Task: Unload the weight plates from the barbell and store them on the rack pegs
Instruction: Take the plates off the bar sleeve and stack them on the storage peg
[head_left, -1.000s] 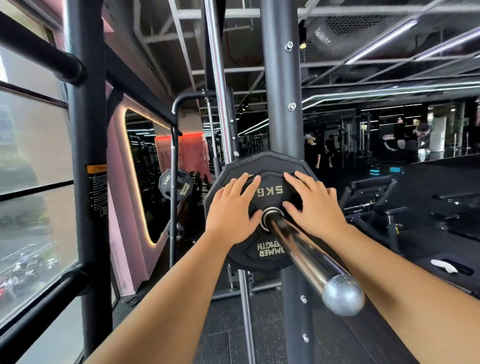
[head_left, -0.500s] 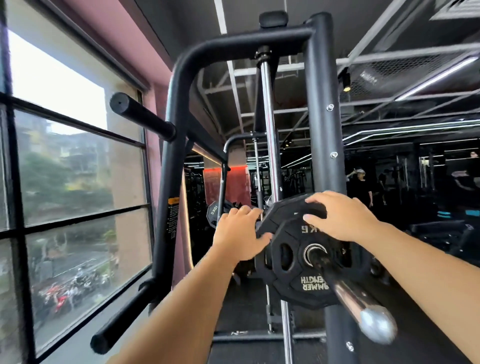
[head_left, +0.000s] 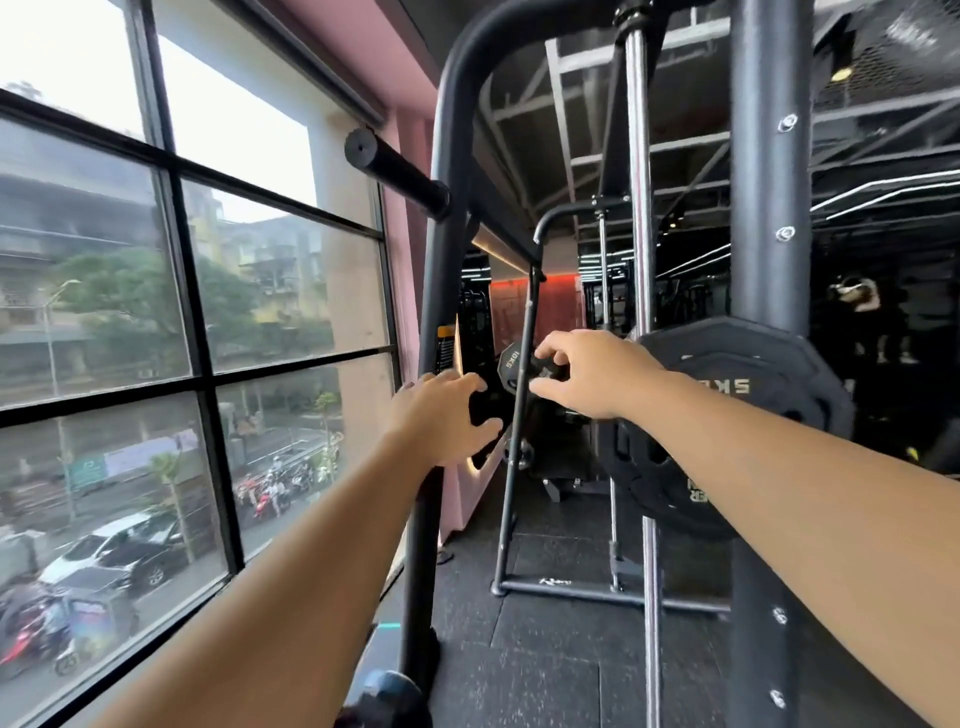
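A black 5 kg weight plate (head_left: 748, 410) hangs at the right beside the thick black rack upright (head_left: 769, 208), partly hidden by my right forearm. What carries it is hidden. My right hand (head_left: 587, 374) hovers left of the plate with loosely curved fingers, holding nothing. Lower and further left, my left hand (head_left: 447, 421) is in the air with spread fingers, in front of a curved black frame post (head_left: 431, 322). A small 10 kg plate (head_left: 511, 364) shows far behind the hands on another rack.
A large window (head_left: 182, 312) fills the left side. A black padded bar (head_left: 395, 171) juts out overhead. A chrome guide rod (head_left: 641, 234) runs vertically by the plate. A slim grey stand (head_left: 514, 441) rises from the rubber floor. A person (head_left: 857, 306) stands far right.
Both hands gripped the 5 kg plate on the chrome bar sleeve before; now they are off it and have moved left. The view has swung left, and the sleeve end is out of sight.
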